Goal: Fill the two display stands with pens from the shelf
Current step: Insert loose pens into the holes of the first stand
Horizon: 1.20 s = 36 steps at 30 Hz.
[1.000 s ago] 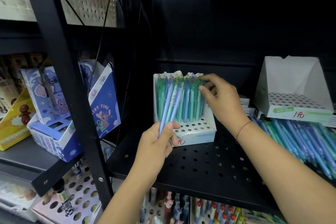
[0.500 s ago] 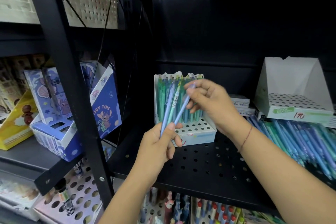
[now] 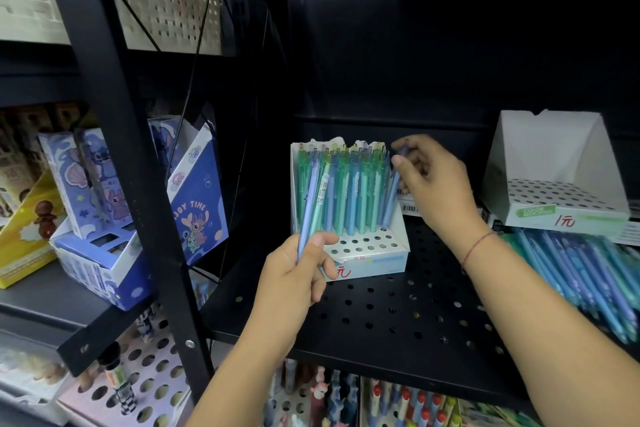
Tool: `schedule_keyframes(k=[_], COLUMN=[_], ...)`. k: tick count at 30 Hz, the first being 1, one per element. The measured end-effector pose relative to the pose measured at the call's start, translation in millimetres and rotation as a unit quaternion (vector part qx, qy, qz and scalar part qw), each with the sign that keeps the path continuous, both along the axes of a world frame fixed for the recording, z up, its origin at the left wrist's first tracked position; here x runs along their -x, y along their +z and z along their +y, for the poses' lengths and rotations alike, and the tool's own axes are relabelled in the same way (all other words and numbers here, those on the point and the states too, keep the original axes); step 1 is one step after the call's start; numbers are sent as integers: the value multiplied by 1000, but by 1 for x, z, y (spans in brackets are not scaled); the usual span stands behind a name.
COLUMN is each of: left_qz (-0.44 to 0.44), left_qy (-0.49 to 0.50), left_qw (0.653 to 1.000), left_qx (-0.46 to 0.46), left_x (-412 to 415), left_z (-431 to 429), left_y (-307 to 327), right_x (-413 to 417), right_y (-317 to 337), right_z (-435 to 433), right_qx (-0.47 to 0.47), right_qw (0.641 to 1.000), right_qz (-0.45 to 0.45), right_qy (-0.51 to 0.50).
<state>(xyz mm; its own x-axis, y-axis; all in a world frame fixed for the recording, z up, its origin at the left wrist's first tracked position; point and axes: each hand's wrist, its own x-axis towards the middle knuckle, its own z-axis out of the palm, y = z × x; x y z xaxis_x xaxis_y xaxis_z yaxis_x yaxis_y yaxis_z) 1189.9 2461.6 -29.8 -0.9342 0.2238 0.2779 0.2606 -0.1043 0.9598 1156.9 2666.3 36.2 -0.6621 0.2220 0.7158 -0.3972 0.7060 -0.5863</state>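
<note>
A white display stand (image 3: 370, 255) sits mid-shelf, its back rows packed with upright green and blue pens (image 3: 349, 191); its front holes are bare. My left hand (image 3: 298, 274) grips two pens (image 3: 313, 204), one blue and one pale green, in front of the stand. My right hand (image 3: 433, 184) pinches a blue pen (image 3: 393, 194) standing at the stand's right edge, tip down in the holes. A second white stand (image 3: 561, 198) holding no pens sits at the right. Loose blue and green pens (image 3: 581, 270) lie piled on the shelf below it.
The black perforated shelf (image 3: 398, 308) carries both stands. Small barcoded boxes (image 3: 408, 204) lie behind the right hand. Left of a black upright post (image 3: 138, 184) are blue cartoon boxes (image 3: 114, 204) and a yellow box (image 3: 20, 236). More pens stand on the shelf below.
My right hand took one blue pen from the bunch in my left hand and carried it right to the stand's right edge. The left hand stayed put with fewer pens.
</note>
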Motion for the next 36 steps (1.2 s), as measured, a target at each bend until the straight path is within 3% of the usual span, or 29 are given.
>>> schedule_keyframes(k=[16, 19, 23, 28, 32, 36], left_qz=[12, 8, 12, 12, 15, 9], left_qy=[-15, -26, -44, -58, -55, -35], left_qw=[1000, 1000, 999, 997, 998, 999], left_qx=[16, 16, 22, 45, 35, 17], left_x=[0, 0, 0, 1, 1, 0], left_z=[0, 1, 1, 2, 2, 1], left_y=[-1, -1, 0, -2, -2, 0], right_x=[2, -10, -18, -16, -16, -17], right_y=[-5, 3, 4, 1, 4, 12], right_z=[-1, -15, -36, -39, -35, -21], right_qx=[-37, 63, 150, 188, 225, 243], right_qw=[997, 997, 958, 928, 936, 960], right_qz=[22, 36, -79, -129, -74, 31], right_qy=[-60, 39, 233, 296, 262, 139])
